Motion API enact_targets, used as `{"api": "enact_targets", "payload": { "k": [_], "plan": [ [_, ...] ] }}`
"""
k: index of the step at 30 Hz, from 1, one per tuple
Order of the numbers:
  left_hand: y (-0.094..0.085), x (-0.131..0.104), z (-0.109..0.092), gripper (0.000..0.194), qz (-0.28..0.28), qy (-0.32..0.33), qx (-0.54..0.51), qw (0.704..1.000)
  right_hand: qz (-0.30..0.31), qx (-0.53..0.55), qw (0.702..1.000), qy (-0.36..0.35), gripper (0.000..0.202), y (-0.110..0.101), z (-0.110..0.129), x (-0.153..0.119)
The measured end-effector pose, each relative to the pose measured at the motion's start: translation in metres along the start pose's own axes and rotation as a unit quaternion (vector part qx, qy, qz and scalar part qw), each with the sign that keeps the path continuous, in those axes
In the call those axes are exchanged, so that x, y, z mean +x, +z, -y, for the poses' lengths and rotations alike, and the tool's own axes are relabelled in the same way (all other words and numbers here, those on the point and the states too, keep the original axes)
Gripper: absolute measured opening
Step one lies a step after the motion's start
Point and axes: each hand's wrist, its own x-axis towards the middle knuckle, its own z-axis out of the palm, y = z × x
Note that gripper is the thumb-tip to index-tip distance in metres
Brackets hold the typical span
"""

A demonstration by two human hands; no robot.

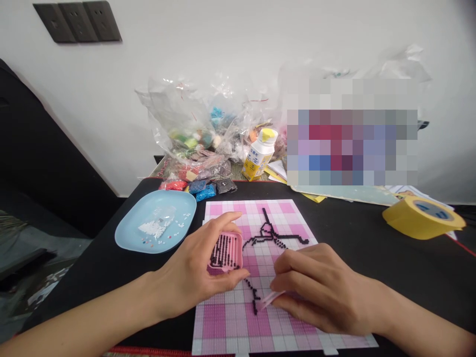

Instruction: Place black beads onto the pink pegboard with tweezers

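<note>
My left hand (195, 263) grips a small ridged pink tray (240, 238) by its edges, thumb below and fingers above. Black beads (224, 250) lie in rows between the tray's ridges. Pinched in my right hand (323, 285) are pale tweezers (270, 299), tips pointing left and down. Those tips are close to a short line of black beads (255, 305) on the pink-and-white checked pegboard (213, 327). Higher on the board, more black beads (273, 235) form branching lines, partly covered by my hands.
To the left a light blue plate (128, 233) carries a clear bag of white beads and some loose ones. Bead packets (206, 192), a yellow-and-white bottle (259, 154) and plastic bags (178, 114) stand behind. A yellow tape roll (409, 218) lies at right.
</note>
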Motion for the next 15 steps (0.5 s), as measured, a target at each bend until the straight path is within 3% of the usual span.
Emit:
{"api": "enact_targets", "payload": {
  "k": [15],
  "plan": [
    [-0.0004,0.0000,-0.0007,0.077,-0.007,0.002,0.004,1.000,-0.010,-0.008,1.000,0.009,0.012,0.0013,-0.0002,-0.0015]
  ]
}}
